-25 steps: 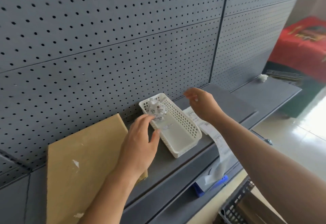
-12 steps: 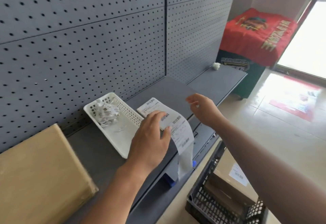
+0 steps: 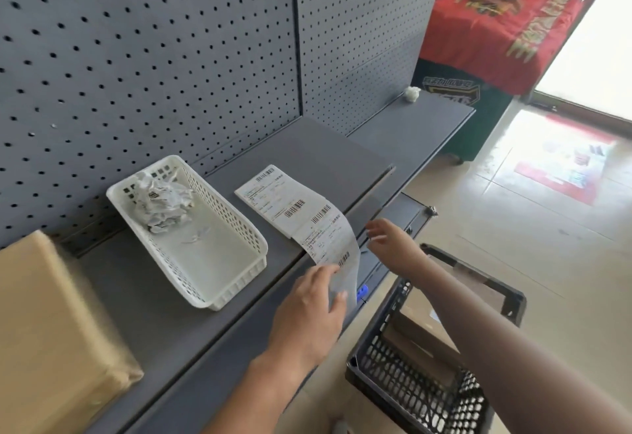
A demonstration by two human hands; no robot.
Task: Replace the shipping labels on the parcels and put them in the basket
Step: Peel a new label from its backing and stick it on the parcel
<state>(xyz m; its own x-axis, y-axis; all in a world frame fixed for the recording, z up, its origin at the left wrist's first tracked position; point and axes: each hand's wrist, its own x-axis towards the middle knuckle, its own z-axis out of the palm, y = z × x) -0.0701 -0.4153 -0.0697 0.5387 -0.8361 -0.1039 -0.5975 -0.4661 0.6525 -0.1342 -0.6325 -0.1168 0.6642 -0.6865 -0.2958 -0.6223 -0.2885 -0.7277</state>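
Observation:
A white strip of shipping labels [image 3: 290,204] lies on the grey shelf [image 3: 325,150] and hangs over its front edge, down to a printer with a blue button [image 3: 361,291]. My left hand [image 3: 307,317] pinches the hanging part of the strip between thumb and fingers. To the right of the strip my right hand [image 3: 393,245] hovers with its fingers spread, holding nothing. A brown parcel [image 3: 44,331] lies on the shelf at the far left. On the floor stands a black basket [image 3: 410,396] with a brown parcel [image 3: 420,341] inside.
A white slotted tray [image 3: 239,232] on the shelf holds crumpled label paper [image 3: 160,201]. Grey pegboard [image 3: 154,57] backs the shelf. A small white object [image 3: 413,94] sits at the shelf's far end. A red-draped stand [image 3: 496,33] is at the back right.
The view has swung right and down. My left hand went from the white tray to the flat labels, then down to the hanging strip. My right hand dropped lower beside it.

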